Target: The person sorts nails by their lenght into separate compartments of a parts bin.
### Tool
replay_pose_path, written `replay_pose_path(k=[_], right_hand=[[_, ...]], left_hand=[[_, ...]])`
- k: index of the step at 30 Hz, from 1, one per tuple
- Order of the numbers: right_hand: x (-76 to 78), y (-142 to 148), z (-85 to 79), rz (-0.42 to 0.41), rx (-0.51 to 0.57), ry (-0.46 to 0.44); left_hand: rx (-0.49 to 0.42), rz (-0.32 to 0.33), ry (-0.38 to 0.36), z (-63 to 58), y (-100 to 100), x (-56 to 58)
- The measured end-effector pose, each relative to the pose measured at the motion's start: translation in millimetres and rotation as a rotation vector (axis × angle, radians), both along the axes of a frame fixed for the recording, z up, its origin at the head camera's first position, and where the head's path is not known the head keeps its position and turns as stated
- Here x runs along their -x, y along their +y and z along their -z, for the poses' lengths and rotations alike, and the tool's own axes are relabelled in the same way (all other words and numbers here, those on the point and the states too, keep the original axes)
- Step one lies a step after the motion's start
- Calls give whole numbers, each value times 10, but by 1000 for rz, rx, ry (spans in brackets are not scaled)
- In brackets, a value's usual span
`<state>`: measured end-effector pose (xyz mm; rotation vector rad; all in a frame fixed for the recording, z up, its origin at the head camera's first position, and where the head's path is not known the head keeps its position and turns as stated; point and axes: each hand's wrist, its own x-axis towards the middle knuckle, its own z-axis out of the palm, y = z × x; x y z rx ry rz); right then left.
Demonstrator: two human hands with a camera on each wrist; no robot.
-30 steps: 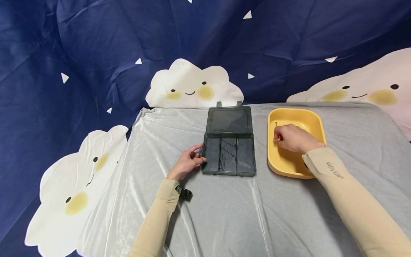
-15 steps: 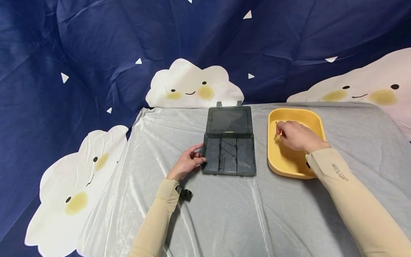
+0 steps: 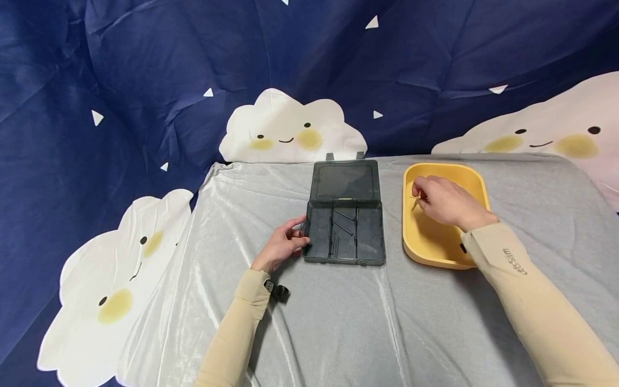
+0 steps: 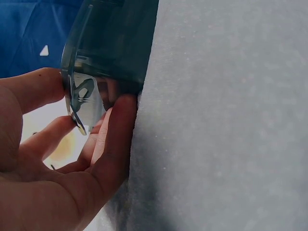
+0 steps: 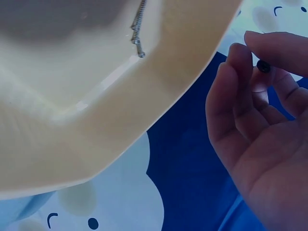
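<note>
On the grey cloth lies a dark translucent organizer box (image 3: 321, 231) with its lid (image 3: 345, 180) folded back. Several dark screws (image 3: 343, 228) lie in its middle compartment. My left hand (image 3: 282, 244) grips the box's left wall; the left wrist view shows thumb and fingers (image 4: 122, 120) about its corner. Over the left part of a yellow tray (image 3: 435, 250), my right hand (image 3: 447, 200) pinches a small screw, its dark round head (image 5: 263, 66) showing between thumb and fingertips in the right wrist view. Silver screws (image 5: 137, 33) lie in the tray below; the hand hides part of its floor.
The tray stands right of the box, with a strip of grey cloth (image 3: 394, 226) between them. Behind the table hangs a dark blue curtain (image 3: 406, 91) with cloud prints. A black wrist strap (image 3: 276, 290) sits on the left sleeve.
My right hand has shifted slightly back and to the right within the tray, its fingers now nearer the far end. The left hand and the box have stayed in place.
</note>
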<state>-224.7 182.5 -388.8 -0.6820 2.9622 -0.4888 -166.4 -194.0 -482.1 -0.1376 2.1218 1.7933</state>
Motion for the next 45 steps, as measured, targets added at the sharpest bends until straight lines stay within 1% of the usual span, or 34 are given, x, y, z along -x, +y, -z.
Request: replay_pose_path(k=[1, 6, 7, 8, 15, 22, 24, 28, 31, 33, 38, 41, 45], right_hand=[[-3, -7, -11, -3, 3, 5], [-20, -30, -53, -10, 22, 38], [-24, -34, -59, -12, 26, 46], [-28, -38, -65, -12, 29, 55], [-63, -90, -116, -21, 48, 116], [-129, -194, -217, -39, 77, 152], [-157, -235, -253, -49, 80, 161], [-206, -316, -318, -71, 94, 197], [-231, -359, -347, -88, 122, 232], [-238, -380, -355, -113, 151, 254], [-234, -411, -330, -197, 222, 312], [-241, -425, -315, -214, 239, 321], [-260, -449, -311, -211, 242, 303]], left_hand=[[-2, 6, -4, -35, 5, -7], [-1, 3, -6, -38, 8, -5], [2, 0, -3, -38, 11, -5], [4, -7, 1, -7, 7, 1], [7, -4, 4, -16, 7, -2], [-15, 7, -3, -3, -6, 24], [-13, 13, -6, -33, -6, 21], [-1, 20, -12, -159, 16, -11], [-3, 25, -10, -222, 34, -32], [-11, 25, -12, -188, 27, -23], [-21, 12, -10, -37, -1, 14], [-15, 1, -7, -3, 1, 16], [-10, -7, -6, 6, 4, 12]])
